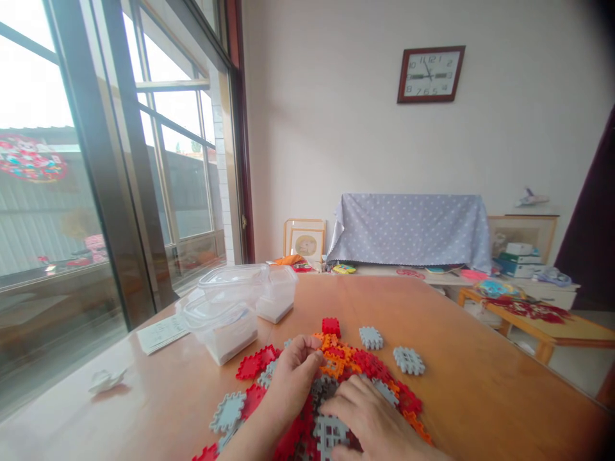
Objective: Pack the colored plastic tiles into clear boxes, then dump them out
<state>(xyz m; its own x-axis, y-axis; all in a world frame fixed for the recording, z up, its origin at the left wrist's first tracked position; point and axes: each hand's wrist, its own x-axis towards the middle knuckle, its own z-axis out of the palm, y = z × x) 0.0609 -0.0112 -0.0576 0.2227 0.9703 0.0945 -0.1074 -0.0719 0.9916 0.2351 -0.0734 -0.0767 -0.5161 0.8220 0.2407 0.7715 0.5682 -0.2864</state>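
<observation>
A heap of flat notched plastic tiles in red, orange and grey lies on the wooden table near its front edge. My left hand rests on the left of the heap with its fingers curled over tiles; what they grip is hidden. My right hand lies fingers-down on the tiles just right of it, above a grey tile. Two loose grey tiles lie apart at the far right of the heap. A red tile sits at the heap's far edge.
Clear plastic boxes with lids stand at the left beyond the heap, a paper card beside them. A crumpled white scrap lies far left. A window runs along the left. A low table and covered furniture stand behind.
</observation>
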